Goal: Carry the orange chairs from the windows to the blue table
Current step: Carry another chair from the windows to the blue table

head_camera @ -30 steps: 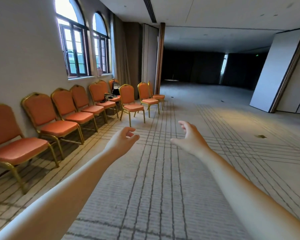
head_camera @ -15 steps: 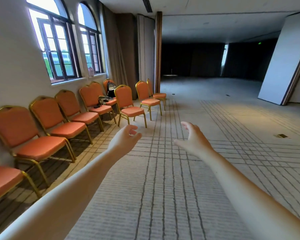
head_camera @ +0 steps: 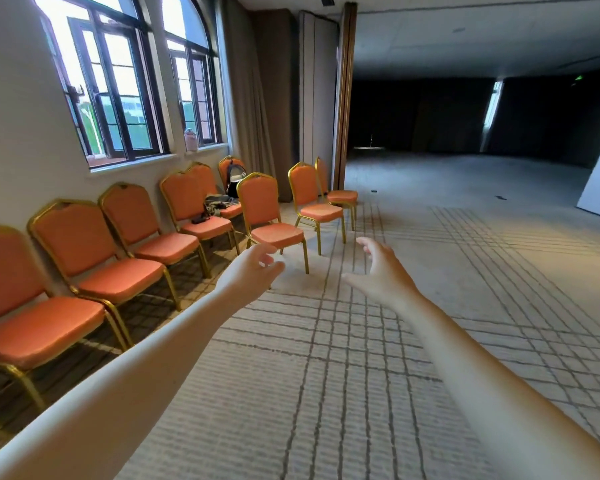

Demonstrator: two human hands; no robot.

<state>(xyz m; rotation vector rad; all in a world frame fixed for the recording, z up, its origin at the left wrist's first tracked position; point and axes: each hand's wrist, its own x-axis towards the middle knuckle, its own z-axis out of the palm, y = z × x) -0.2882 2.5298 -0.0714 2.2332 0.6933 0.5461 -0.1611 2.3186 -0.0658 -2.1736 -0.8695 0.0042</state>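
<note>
Carpeted hall (head_camera: 361,341); orange padded gold-framed chairs (head_camera: 278,235) at frame left. My left hand (head_camera: 248,271) and right hand (head_camera: 381,271) hover apart, empty. Stiff, likely light: grip the backrest (head_camera: 258,199).

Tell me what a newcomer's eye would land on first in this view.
The row of orange chairs with gold frames along the left wall, under the bright arched windows. Next, the empty left hand and right hand stretched forward mid-frame, toward one orange chair standing out from the row. Behind it, a backpack sits at the row's far end.
</note>
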